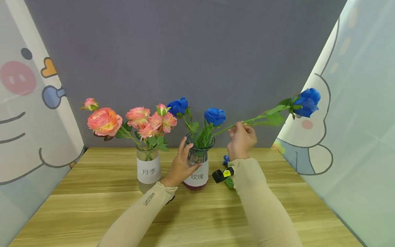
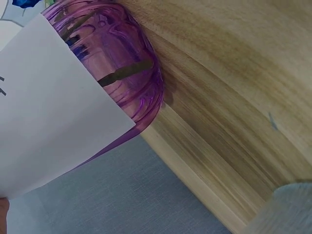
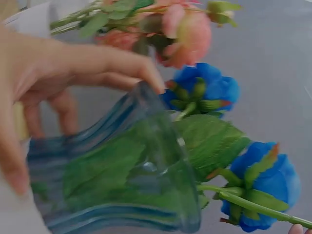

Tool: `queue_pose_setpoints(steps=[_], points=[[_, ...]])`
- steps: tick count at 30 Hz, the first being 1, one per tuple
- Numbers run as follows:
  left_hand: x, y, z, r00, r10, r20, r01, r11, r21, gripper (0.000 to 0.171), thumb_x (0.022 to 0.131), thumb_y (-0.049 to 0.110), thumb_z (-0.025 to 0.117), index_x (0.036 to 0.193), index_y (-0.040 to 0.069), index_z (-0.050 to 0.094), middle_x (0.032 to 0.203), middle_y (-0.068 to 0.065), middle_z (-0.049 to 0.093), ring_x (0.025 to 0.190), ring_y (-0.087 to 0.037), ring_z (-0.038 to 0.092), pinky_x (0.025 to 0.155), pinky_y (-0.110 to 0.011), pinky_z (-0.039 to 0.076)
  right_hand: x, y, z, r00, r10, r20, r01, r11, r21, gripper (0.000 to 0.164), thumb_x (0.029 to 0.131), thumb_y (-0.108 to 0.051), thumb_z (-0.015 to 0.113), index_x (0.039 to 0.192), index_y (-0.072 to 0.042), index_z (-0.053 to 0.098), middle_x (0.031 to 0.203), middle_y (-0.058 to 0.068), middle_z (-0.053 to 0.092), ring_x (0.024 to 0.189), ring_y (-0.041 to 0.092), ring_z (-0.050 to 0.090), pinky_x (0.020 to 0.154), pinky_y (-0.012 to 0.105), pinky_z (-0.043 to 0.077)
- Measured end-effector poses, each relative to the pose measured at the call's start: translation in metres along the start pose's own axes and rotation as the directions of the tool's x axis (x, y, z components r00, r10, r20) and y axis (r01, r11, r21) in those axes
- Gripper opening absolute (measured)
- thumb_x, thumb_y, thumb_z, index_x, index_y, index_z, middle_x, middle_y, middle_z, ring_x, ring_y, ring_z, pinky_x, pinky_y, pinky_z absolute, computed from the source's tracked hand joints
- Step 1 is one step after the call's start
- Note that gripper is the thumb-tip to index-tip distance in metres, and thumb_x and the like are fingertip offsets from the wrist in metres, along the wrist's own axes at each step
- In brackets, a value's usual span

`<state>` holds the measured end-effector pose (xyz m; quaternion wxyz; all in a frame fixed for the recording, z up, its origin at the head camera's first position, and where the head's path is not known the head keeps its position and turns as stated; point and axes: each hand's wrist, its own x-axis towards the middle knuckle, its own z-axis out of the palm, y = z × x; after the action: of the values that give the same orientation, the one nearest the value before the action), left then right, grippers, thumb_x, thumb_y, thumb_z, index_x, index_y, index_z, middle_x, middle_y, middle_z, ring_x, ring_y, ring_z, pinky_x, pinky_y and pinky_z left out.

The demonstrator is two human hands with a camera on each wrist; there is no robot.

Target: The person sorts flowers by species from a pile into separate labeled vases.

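My left hand (image 1: 182,164) grips the side of a ribbed glass vase (image 1: 199,156) that wears a white paper label. Its fingertips reach the rim in the right wrist view. Two blue roses (image 1: 215,117) stand in this vase; stem ends (image 2: 127,71) show through its purple base in the left wrist view. With thumb and fingers my right hand (image 1: 242,140) pinches the green stem of another blue rose (image 1: 307,102). That rose is tilted, its bloom far to the right and its stem's lower end at the vase mouth.
Left of my left hand stands a second labelled glass vase (image 1: 148,171) with pink-orange flowers (image 1: 105,121). Another blue flower (image 1: 226,159) lies on the wooden table (image 1: 197,219), partly hidden behind my right wrist. A grey backdrop (image 1: 197,61) rises behind.
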<state>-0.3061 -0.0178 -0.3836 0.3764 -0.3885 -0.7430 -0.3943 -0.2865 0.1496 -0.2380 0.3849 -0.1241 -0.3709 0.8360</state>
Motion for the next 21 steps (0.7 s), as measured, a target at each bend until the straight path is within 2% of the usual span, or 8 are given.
queue_pose_setpoints(steps=[6, 12, 21], points=[[0.0, -0.002, 0.002, 1.0, -0.005, -0.003, 0.005, 1.0, 0.003, 0.088, 0.068, 0.004, 0.087, 0.136, 0.004, 0.031, 0.149, -0.032, 0.018, 0.05, -0.001, 0.031, 0.046, -0.022, 0.038, 0.0, 0.002, 0.007, 0.996, -0.013, 0.084, 0.026, 0.987, -0.158, 0.017, 0.083, 0.008, 0.057, 0.077, -0.007, 0.05, 0.089, 0.007, 0.058, 0.062, 0.015, 0.053, 0.058, 0.029, 0.051], [0.0, -0.002, 0.002, 1.0, -0.008, -0.003, 0.008, 1.0, -0.002, 0.088, 0.068, 0.004, 0.086, 0.137, 0.005, 0.031, 0.149, -0.033, 0.017, 0.05, -0.001, 0.031, 0.045, -0.023, 0.037, -0.004, 0.007, 0.01, 0.984, -0.073, 0.164, 0.106, 0.974, -0.2, 0.019, 0.084, 0.009, 0.058, 0.077, -0.006, 0.048, 0.084, 0.009, 0.053, 0.056, 0.016, 0.05, 0.054, 0.025, 0.047], [0.0, -0.001, 0.001, 1.0, -0.016, -0.001, 0.016, 1.0, -0.002, 0.09, 0.067, 0.001, 0.086, 0.137, 0.005, 0.029, 0.148, -0.033, 0.017, 0.05, 0.0, 0.031, 0.045, -0.023, 0.038, -0.009, 0.013, 0.009, 0.977, -0.052, 0.206, 0.119, 0.937, -0.328, 0.015, 0.078, 0.009, 0.057, 0.073, -0.004, 0.051, 0.076, 0.009, 0.052, 0.05, 0.012, 0.052, 0.05, 0.021, 0.048]])
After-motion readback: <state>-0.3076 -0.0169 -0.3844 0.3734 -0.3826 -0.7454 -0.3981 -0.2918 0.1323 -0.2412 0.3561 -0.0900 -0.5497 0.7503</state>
